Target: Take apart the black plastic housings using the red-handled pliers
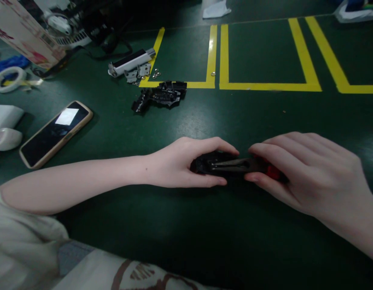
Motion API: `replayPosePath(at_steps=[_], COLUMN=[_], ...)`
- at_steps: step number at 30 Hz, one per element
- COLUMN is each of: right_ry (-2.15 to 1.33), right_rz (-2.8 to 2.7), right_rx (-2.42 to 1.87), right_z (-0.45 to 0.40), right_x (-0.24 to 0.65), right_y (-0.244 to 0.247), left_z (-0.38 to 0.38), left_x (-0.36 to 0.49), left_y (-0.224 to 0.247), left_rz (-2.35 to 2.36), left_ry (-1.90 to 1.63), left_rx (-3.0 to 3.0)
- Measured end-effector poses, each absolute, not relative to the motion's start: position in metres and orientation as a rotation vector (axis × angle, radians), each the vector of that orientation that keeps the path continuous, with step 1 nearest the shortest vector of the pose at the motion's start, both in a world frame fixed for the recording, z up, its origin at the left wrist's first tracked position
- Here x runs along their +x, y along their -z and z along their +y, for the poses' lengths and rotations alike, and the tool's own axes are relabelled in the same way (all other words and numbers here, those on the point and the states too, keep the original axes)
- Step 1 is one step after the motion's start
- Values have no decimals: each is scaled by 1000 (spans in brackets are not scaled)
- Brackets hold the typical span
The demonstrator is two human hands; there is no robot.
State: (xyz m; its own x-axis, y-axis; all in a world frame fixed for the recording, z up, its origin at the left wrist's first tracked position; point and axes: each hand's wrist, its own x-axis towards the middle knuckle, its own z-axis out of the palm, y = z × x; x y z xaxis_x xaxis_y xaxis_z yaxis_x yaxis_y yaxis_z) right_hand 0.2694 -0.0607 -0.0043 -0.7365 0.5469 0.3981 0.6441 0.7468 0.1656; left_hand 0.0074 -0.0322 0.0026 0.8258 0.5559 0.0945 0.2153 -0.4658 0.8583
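My left hand is closed around a small black part, its thumb on the near side and its fingers on the far side. My right hand grips pliers with red and black handles. The long jaws point left and reach the black part. Shadow and my fingers hide where exactly they touch it. Beyond my left hand, a cluster of black parts lies on the green table.
A phone lies at left, near white rolls and a tape roll. Metal brackets, small rings and a white-and-black device lie farther back. Yellow tape marks rectangles. A box stands back left.
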Motion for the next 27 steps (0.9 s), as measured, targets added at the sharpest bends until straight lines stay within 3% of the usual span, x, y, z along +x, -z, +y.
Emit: replayPosePath(at_steps=[27], right_ry=[317], right_rz=[-2643], right_rx=[-924], right_z=[-59], right_x=[270], right_y=[5], left_z=[-31], left_x=[7], left_y=[-4], left_rz=[565], left_ry=[-449], left_rx=[2025])
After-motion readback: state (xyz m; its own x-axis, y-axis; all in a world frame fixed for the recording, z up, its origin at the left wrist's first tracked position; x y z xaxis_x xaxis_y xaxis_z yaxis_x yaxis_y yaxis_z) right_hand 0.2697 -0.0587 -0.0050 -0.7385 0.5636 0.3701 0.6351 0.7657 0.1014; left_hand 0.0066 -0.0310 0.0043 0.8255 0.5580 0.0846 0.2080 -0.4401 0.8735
